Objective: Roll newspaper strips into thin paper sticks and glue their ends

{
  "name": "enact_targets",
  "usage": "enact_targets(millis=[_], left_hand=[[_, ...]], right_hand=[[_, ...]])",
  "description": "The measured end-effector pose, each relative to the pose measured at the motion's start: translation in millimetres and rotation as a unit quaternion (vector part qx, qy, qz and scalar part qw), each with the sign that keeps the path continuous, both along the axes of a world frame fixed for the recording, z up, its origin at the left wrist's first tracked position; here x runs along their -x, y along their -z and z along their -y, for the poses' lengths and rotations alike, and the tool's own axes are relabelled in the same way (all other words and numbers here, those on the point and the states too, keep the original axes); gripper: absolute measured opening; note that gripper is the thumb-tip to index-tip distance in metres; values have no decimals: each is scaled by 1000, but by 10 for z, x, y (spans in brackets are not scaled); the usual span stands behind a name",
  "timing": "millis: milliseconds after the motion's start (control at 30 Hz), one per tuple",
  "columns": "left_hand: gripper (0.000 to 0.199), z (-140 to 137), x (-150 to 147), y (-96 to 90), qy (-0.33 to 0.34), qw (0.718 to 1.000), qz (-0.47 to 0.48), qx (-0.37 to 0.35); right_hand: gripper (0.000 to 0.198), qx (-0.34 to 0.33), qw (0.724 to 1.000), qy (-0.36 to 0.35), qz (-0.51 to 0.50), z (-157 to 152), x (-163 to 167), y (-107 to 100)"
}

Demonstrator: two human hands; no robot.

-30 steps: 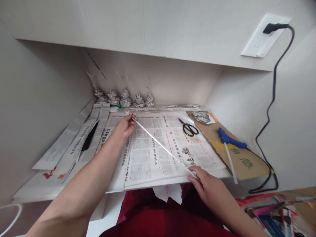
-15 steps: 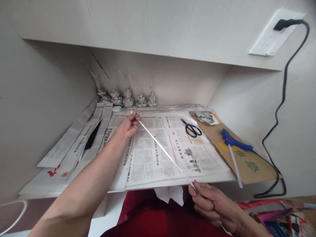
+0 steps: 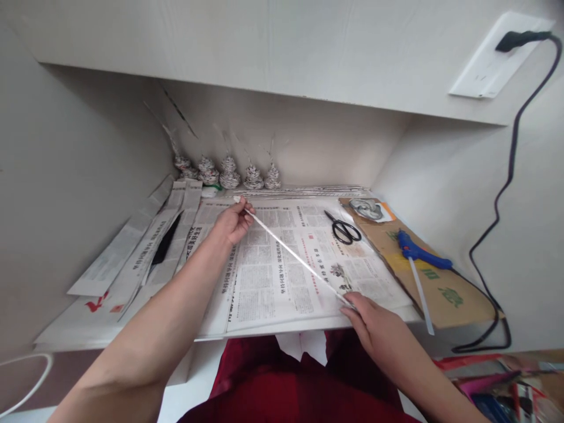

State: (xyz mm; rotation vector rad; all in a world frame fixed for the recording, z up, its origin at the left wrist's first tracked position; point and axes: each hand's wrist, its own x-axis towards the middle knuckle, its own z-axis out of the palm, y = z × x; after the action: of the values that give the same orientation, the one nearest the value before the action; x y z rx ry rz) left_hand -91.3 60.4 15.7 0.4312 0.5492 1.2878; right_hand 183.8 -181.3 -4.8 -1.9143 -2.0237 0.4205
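Thin paper rod (image 3: 299, 258) slants across frame centre, over newspaper (image 3: 259, 288). Left hand (image 3: 237, 221) pinches its upper end between closed fingertips; right hand (image 3: 374, 322) pinches its lower end likewise. Judged risk: uneven twisting or hard pulling could kink or unroll it.

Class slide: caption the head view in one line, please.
Left hand and right hand hold a thin white paper stick over printed white newspaper.
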Motion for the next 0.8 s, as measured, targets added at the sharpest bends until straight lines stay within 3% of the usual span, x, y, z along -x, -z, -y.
enact_targets(millis=[67,167,233,300,400,467,533,600,633,700,767,800], left_hand=[[19,12,-4,-7,8,1000,2,-4],[18,22,4,-24,19,1000,11,-10],[18,25,8,-36,26,999,17,-13],[18,32,6,-47,34,999,20,-16],[18,50,-7,-60,42,999,24,-19],[18,62,-14,-64,46,998,29,-24],[19,68,-17,-62,55,997,38,-33],[19,63,-15,-54,61,997,41,-40],[20,57,-13,-47,61,996,39,-42],[19,43,-12,-29,53,998,29,-37],[18,34,-23,-8,41,999,15,-27],[17,34,-35,2,38,999,8,-21]], right_hand=[[28,24,999,-4,-37,-16,50,-5],[35,111,971,-6,-212,17,107,-42],[39,215,906,-1,-364,55,108,-58],[39,311,812,9,-494,87,84,-45],[32,389,683,17,-618,110,40,38],[27,424,620,12,-661,111,23,118],[28,450,589,-3,-672,114,23,181],[34,462,608,-10,-645,121,34,193],[39,455,642,-8,-617,125,41,172],[46,396,758,-1,-518,122,51,87],[42,263,895,0,-361,91,54,-18],[37,185,945,1,-270,62,55,-60]])
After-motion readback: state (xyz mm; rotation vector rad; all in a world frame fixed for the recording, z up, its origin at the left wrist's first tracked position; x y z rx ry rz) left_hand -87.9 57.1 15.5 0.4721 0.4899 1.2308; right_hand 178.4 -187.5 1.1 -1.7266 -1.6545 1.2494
